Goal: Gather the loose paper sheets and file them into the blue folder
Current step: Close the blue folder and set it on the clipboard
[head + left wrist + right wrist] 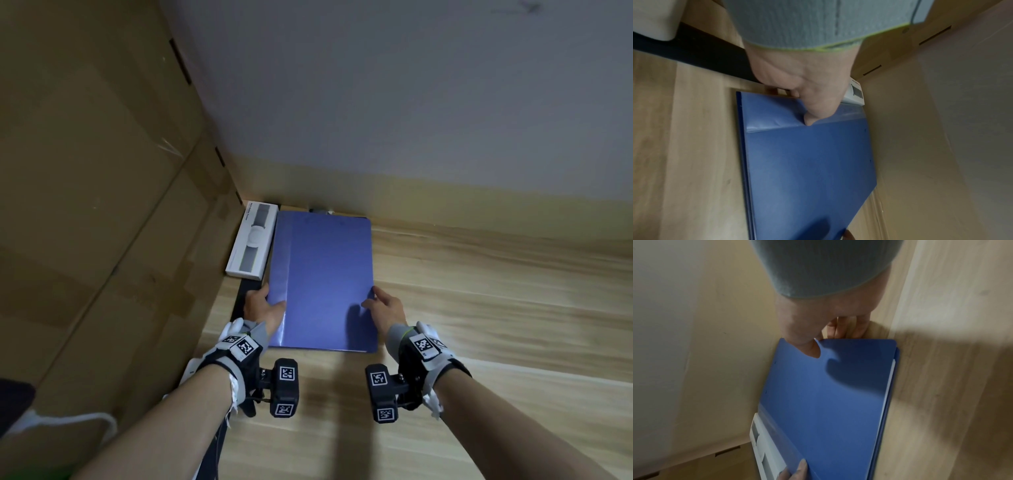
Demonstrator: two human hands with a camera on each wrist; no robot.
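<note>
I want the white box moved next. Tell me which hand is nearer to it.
Left. The left hand holds the folder's left edge, just below the white box. The right hand holds the folder's right edge, across the folder from the box.

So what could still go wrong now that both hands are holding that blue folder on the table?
The blue folder is pinched only at its side edges by the left hand and right hand, so it might sag or slip if lifted. A white paper edge shows at the open side; sheets could slide out if that side tips down. The white box lies right against the folder and could get nudged.
</note>
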